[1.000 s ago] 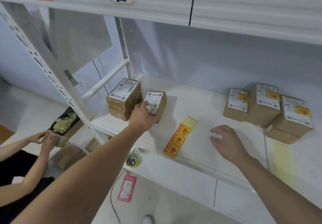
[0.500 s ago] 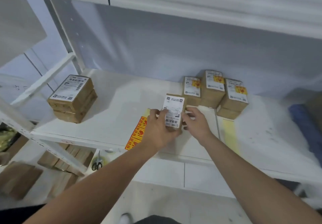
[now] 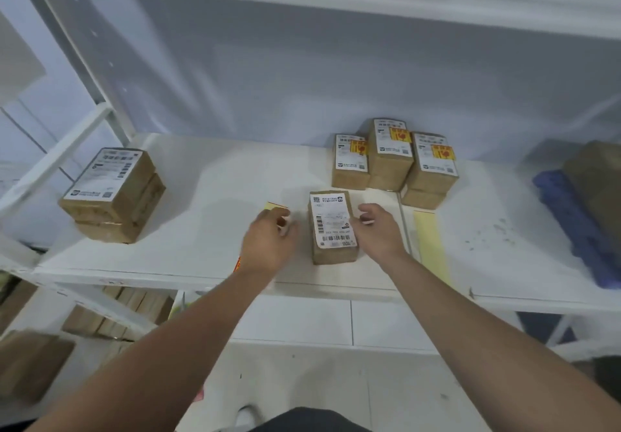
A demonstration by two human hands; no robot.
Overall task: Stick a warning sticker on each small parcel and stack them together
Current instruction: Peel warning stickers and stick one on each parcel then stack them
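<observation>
A small brown parcel lies flat near the front of the white shelf, white shipping label up, with no warning sticker on it. My left hand hovers just left of it over the sticker strip, fingers bent down and holding nothing I can see. My right hand rests against the parcel's right edge, fingers loosely curled. Behind stand stickered parcels in a tight group, each with an orange-yellow sticker. A stack of unstickered parcels sits at the shelf's left end.
A pale yellow backing strip lies right of my right hand. A blue cloth and a brown package occupy the shelf's right end. More brown boxes sit on the lower level at left.
I carried the parcel from the left stack to the shelf's middle with my left hand, held it upright in both hands, then laid it flat. My left hand let go and moved left over the stickers.
</observation>
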